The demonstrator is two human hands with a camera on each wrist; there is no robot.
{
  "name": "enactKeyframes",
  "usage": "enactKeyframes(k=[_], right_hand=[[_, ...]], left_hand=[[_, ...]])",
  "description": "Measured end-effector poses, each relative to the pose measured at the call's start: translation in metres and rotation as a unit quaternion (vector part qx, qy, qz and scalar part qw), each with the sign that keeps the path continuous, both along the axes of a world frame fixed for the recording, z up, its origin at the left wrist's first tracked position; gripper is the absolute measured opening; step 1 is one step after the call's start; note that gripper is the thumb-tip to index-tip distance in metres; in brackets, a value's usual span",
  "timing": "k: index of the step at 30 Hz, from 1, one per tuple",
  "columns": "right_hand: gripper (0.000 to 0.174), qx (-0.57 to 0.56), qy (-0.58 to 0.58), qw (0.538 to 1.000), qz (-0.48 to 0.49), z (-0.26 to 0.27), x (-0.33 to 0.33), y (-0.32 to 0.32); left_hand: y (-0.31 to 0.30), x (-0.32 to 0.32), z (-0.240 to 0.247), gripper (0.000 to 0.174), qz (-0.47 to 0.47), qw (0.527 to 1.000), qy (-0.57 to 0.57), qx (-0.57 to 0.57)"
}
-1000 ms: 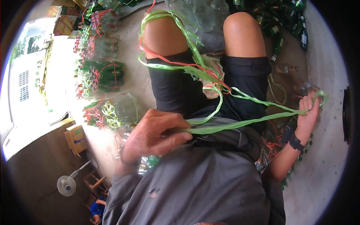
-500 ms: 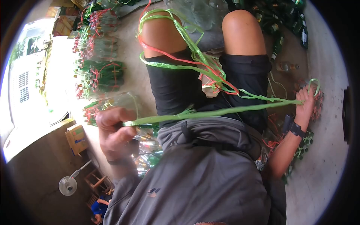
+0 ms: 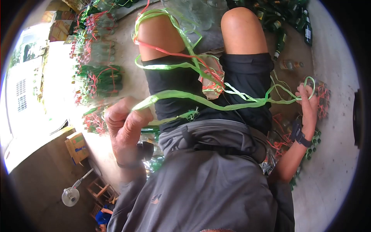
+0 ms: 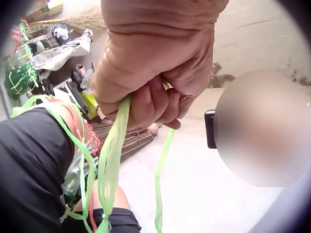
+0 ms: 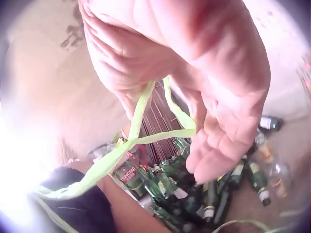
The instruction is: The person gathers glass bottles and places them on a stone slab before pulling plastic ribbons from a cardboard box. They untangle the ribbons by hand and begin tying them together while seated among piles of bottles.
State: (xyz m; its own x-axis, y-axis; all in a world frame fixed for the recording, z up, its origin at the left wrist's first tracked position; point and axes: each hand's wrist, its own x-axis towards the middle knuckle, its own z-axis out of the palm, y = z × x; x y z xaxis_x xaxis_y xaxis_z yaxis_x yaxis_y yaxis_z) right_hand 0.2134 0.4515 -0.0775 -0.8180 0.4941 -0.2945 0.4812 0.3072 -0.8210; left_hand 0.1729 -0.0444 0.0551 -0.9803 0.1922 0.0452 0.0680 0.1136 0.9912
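Note:
My left hand (image 3: 129,125) grips a light green plastic strip (image 3: 232,107), its fingers curled round it in the left wrist view. A tail of the same green hangs below that fist, and a frayed end (image 3: 192,113) lies over the lap. At the right, my right hand (image 3: 308,102) holds the other part of the strip; a small loop stands up by its fingers. The right wrist view shows the strip crossing itself and running between thumb and fingers. Between the hands the strip hangs slack. More green strips and a red strip (image 3: 168,51) drape over the left knee.
Loose green bottles (image 3: 284,42) lie beyond the right knee, with a clear bottle (image 3: 291,64) nearer. Bundled bottles (image 3: 104,79) line the left side. A cardboard box (image 3: 77,147), a fan (image 3: 70,196) and another person (image 3: 103,216) are at lower left.
My left hand has moved left from above the lap, drawing the strip out. The strip was taut half a second ago and now sags. The right hand has shifted slightly left.

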Motion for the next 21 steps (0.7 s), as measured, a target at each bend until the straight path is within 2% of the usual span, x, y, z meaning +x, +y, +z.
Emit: enactKeyframes(k=[3,5,7,9,11,12,14,17,18,21], right_hand=[[0.038,0.063,-0.024,0.996,0.050,0.005,0.010,0.002],[0.032,0.040,0.007,0.999,0.021,0.008,0.013,-0.008],[0.028,-0.089,0.060,0.994,0.024,0.013,0.014,-0.016],[0.027,-0.120,0.018,0.992,-0.023,0.034,0.007,-0.033],[0.029,-0.238,0.074,0.968,-0.040,0.028,0.008,-0.028],[0.029,-0.235,0.075,0.968,-0.045,0.033,0.006,-0.029],[0.038,-0.284,0.173,0.942,-0.037,0.049,-0.005,-0.043],[0.048,-0.294,0.241,0.925,-0.030,0.063,-0.021,-0.054],[0.053,-0.291,0.236,0.927,-0.011,0.050,-0.023,-0.042],[0.067,-0.165,0.189,0.968,-0.024,0.020,-0.024,-0.042]], left_hand=[[0.003,0.000,0.005,0.030,0.027,0.999,-0.008,0.045],[0.004,-0.004,0.007,0.028,0.015,0.998,0.003,0.063],[0.004,-0.007,0.007,0.036,0.040,0.991,-0.018,0.125],[0.007,-0.013,0.007,0.030,0.041,0.990,-0.016,0.135],[0.011,-0.017,0.007,0.028,0.035,0.990,-0.013,0.133],[0.013,-0.020,0.008,0.028,0.030,0.990,-0.013,0.136],[0.017,-0.024,0.008,0.025,0.025,0.988,-0.032,0.152],[0.028,-0.031,0.008,0.023,0.032,0.988,-0.023,0.149],[0.030,-0.033,0.007,0.023,0.025,0.988,-0.022,0.153],[0.030,-0.036,0.003,0.022,0.051,0.984,-0.039,0.165]])
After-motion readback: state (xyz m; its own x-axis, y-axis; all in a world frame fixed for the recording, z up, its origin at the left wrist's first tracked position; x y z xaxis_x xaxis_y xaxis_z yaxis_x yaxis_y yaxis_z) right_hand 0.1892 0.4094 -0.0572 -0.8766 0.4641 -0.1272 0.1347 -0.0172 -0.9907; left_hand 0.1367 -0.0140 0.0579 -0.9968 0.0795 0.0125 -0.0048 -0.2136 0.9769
